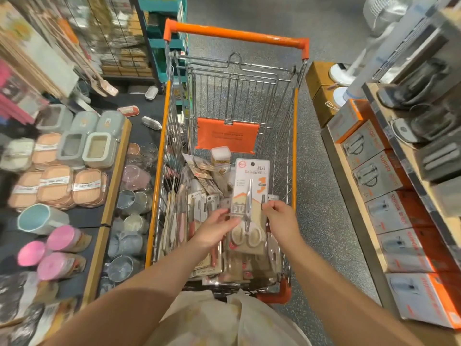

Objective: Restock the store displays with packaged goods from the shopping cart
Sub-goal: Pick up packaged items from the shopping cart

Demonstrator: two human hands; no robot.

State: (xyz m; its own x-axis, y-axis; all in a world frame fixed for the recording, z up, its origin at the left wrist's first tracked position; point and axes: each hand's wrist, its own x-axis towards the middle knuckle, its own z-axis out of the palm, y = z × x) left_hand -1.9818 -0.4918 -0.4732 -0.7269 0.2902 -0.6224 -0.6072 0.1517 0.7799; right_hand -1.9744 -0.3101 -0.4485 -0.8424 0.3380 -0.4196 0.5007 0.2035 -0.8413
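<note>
Head view: we look down into an orange-framed wire shopping cart (294, 136) standing in a store aisle, with both of our bare arms reaching into it.
Held item: a carded pack of scissors with cream handles under clear plastic (248, 203) stands nearly upright above the near half of the cart, its printed top pointing far.
Left hand: our left hand (214, 229) holds the pack's left edge, fingers laid across the front of the card near the handles; the thumb we cannot see.
Right hand: our right hand (280, 216) pinches the pack's right edge, fingertips curled onto the card just beside the blades.
Cart contents: a heap of flat carded kitchen tools and further scissor packs (199, 216) fills the near part of the basket, below and around the held pack; a small white box (220, 156) sits farther in.
Cart fittings: an orange plastic seat flap (227, 136) hangs on the far wire panel, below the orange push bar (237, 34).
Left display: a dark shelf with a wooden edge (109, 196) carries peach and grey lidded plastic containers (55, 186), a pale blue mug (37, 218) and pink-lidded tubs (59, 238); clear glasses (132, 201) stand between that shelf and the cart.
Right display: a wooden shelf (349, 186) holds a row of grey and orange kettle boxes (389, 211), well apart from the cart.
Near edge: a pale plastic bag (224, 318) lies just below the cart's near end.
</note>
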